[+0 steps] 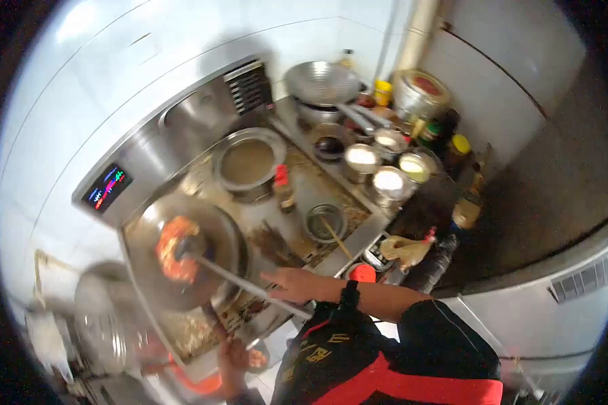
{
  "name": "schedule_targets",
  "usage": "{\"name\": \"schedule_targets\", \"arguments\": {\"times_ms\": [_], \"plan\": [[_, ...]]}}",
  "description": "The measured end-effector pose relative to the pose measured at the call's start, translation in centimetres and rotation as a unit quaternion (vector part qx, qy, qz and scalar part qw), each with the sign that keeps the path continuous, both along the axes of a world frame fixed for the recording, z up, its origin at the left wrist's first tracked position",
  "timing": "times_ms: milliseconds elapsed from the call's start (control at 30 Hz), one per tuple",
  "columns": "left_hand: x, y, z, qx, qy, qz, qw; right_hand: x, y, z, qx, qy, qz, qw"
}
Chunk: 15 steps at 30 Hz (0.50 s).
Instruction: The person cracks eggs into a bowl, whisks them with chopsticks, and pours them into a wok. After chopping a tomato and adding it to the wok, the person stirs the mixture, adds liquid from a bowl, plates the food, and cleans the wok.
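A steel wok sits on the burner with reddish-orange food in it. My right hand grips the long handle of a metal ladle, whose bowl rests in the food. A dark watch is on that wrist. Lower down, my left hand is closed around the wok's handle at the near edge of the stove. Motion blur softens the left side of the view.
A pot of brownish liquid, a red-capped bottle and a small tin with a stick stand on the stove. Seasoning bowls, jars and bottles crowd the shelf beyond. A second wok rests further back. A lit display glows on the panel.
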State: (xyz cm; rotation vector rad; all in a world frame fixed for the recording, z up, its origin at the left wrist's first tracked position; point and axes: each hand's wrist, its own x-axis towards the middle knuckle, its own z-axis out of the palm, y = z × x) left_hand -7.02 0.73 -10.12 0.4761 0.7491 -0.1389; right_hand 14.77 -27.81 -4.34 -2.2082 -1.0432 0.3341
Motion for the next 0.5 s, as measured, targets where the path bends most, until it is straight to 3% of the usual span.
{"name": "schedule_targets", "arguments": {"times_ms": [33,67,100,133,167,200,233,267,300,367,433,500], "plan": [[1.7,-2.2,4.0,0.071,0.074,0.048,0.994,1.6,-1.7,0.6,0.026,-0.058,-0.034,0.997],[0.3,-0.2,0.9,0.036,0.034,-0.005,0.999,3.7,-3.3,1.2,0.051,-0.116,-0.061,0.99],[0.6,-0.3,1.9,0.035,0.012,-0.017,0.999,5.9,-6.1,2.4,0.121,-0.084,-0.136,0.98],[0.6,-0.6,1.9,0.134,0.043,-0.036,0.989,8.1,-9.7,4.0,0.192,-0.053,-0.206,0.958],[0.6,-0.6,1.8,0.233,0.071,-0.052,0.968,10.1,-12.7,5.8,0.035,0.013,-0.369,0.929],[0.3,-0.8,2.5,0.234,0.071,-0.062,0.968,13.1,-17.3,3.9,0.235,-0.075,-0.386,0.889],[0.3,-0.9,3.1,0.282,0.075,-0.095,0.952,15.0,-21.3,5.1,0.334,0.076,-0.492,0.8],[0.7,-1.3,4.1,0.328,0.079,-0.126,0.933,18.4,-26.0,4.1,0.342,-0.078,-0.534,0.769],[1.7,-2.2,5.6,0.287,0.11,-0.099,0.946,19.0,-29.2,6.5,0.396,-0.058,-0.589,0.702],[2.3,-1.9,4.7,0.292,0.133,-0.108,0.941,22.8,-38.9,3.5,0.318,-0.261,-0.644,0.645],[1.8,-1.1,3.0,0.302,0.182,-0.112,0.929,23.5,-45.5,1.2,0.029,-0.292,-0.751,0.592],[2.5,-1.5,3.1,0.305,0.211,-0.111,0.922,25.9,-54.7,-3.9,-0.036,0.141,-0.782,0.606]]}}
